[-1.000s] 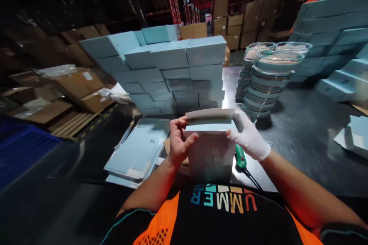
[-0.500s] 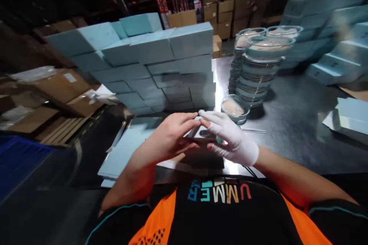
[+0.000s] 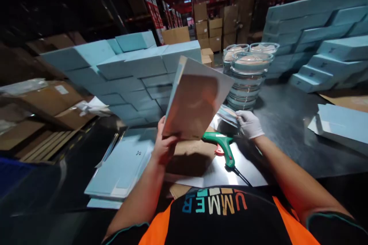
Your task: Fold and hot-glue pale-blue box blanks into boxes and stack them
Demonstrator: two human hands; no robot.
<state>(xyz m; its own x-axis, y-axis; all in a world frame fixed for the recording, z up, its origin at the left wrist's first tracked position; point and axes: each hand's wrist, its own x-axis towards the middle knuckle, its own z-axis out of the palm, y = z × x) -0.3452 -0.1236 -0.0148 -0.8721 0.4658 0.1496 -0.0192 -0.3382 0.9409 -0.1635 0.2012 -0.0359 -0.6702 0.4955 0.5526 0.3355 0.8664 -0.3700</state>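
My bare left hand point(image 3: 163, 143) grips the lower corner of a folded light-blue box point(image 3: 195, 97) and holds it tilted up above the table, its open inside facing me. My right hand point(image 3: 249, 122), in a white glove, reaches forward and closes on a round clear-lidded dish point(image 3: 228, 115) lying on the shiny table in front of the tall stacks of the same dishes point(image 3: 247, 74). A green glue gun point(image 3: 222, 145) lies on the table between my hands, its cord running toward me.
A wall of stacked light-blue boxes point(image 3: 129, 72) rises ahead on the left, another pile point(image 3: 322, 46) at the right. Flat unfolded box blanks point(image 3: 120, 166) lie at the left table edge. A flat box piece point(image 3: 342, 122) lies at right. Brown cartons point(image 3: 57, 95) fill the floor left.
Both hands were together pressing the box down on the table; now the left hand has lifted the box alone and the right hand has moved forward onto the single dish.
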